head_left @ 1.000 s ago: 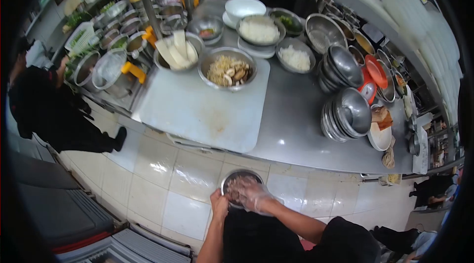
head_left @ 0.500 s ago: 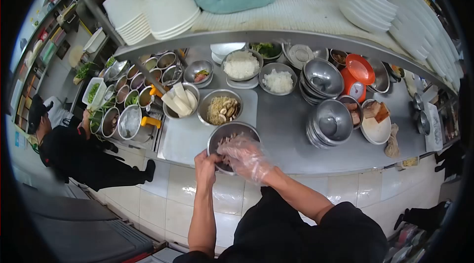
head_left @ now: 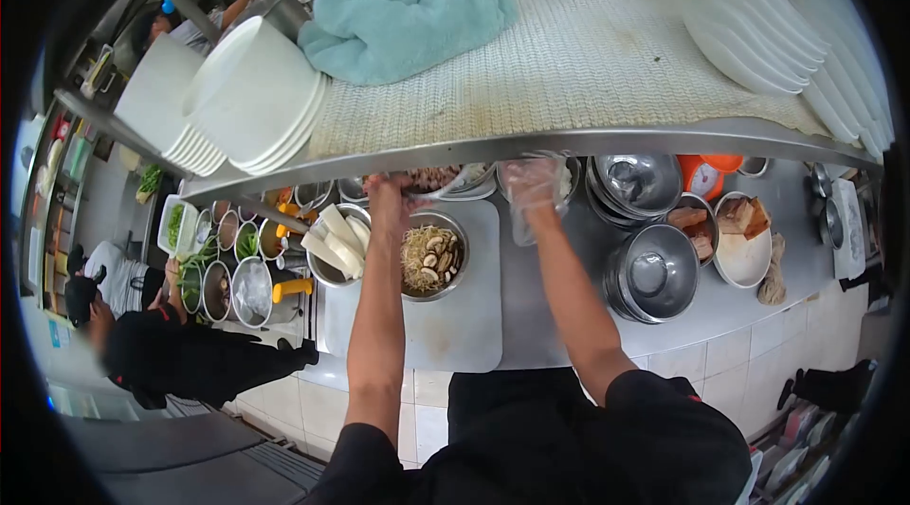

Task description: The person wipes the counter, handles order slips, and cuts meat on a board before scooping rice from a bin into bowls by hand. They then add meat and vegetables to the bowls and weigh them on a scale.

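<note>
My left hand (head_left: 387, 205) grips the rim of a metal bowl (head_left: 431, 185) holding strips of brownish meat, raised at the back of the counter by the shelf edge. My right hand (head_left: 534, 185), in a loose clear plastic glove, is at a bowl of white shredded food (head_left: 568, 185); its fingers are smeared and overlap that bowl. Below my left hand, a metal bowl of bean sprouts and sliced mushrooms (head_left: 433, 256) rests on the white cutting board (head_left: 460, 325). A bowl of thick white pieces (head_left: 338, 242) stands left of my left forearm.
The shelf (head_left: 531, 140) crosses above the counter, carrying a teal towel (head_left: 408, 17) and stacked white dishes (head_left: 749, 27). Stacked metal bowls (head_left: 654, 273) and a bowl of meat chunks (head_left: 744, 244) sit to the right. A person in black (head_left: 190, 353) stands at left beside ingredient containers.
The meat bowl has gone from the board's front to the back in my left hand. My right hand has left the meat and reached forward right. The view has shifted.
</note>
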The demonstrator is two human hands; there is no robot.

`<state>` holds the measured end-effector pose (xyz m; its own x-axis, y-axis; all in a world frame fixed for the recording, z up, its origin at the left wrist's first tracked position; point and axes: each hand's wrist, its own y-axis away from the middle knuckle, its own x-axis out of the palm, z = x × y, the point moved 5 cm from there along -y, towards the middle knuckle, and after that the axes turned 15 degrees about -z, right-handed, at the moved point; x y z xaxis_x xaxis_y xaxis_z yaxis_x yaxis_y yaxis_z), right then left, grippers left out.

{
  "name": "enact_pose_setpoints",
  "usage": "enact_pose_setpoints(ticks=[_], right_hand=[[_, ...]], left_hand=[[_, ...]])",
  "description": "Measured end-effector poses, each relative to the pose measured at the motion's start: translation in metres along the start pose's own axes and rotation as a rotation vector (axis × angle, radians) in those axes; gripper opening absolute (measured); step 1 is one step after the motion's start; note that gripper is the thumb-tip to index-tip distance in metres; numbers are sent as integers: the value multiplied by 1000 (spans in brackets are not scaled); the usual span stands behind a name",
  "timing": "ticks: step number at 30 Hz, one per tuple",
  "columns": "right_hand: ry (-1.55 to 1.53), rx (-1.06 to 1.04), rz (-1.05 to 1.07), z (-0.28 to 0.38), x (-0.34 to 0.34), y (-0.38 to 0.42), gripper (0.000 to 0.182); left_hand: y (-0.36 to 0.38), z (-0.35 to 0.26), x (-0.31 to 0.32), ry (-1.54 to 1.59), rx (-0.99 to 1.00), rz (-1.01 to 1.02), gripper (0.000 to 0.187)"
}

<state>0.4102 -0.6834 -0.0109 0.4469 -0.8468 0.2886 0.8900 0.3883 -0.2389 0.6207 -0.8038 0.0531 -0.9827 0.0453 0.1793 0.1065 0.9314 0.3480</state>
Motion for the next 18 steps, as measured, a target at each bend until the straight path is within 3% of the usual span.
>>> enact_pose_setpoints(ticks=[1, 3, 4, 6, 7, 9, 12, 16, 18], right_hand=[[13, 5, -13, 16, -4, -2, 26], [817, -331, -69, 62, -15, -4, 24], [833, -319, -71, 75, -18, 1, 24], [963, -54, -29, 80, -25, 17, 25], [971, -50, -39, 78, -27, 27, 25], [799, 210, -92, 57, -33, 49, 27], [716, 360, -175, 30, -35, 62, 25], [822, 328, -220, 46, -18, 54, 32], [835, 213, -229, 42, -4, 38, 32]], left_hand=[[-10, -2, 8, -7, -15, 9, 28], [-24, -2, 24, 11, -11, 123, 20], [-37, 5, 22, 6, -29, 127, 20], [-77, 32, 20, -252, -6, 268, 22], [-98, 42, 16, -255, -13, 280, 22], [-146, 63, 10, -465, 190, 400, 21], [-182, 85, -3, -770, 508, 564, 21], [-107, 25, 29, -768, 385, 564, 19], [-100, 14, 30, -886, 403, 380, 24]])
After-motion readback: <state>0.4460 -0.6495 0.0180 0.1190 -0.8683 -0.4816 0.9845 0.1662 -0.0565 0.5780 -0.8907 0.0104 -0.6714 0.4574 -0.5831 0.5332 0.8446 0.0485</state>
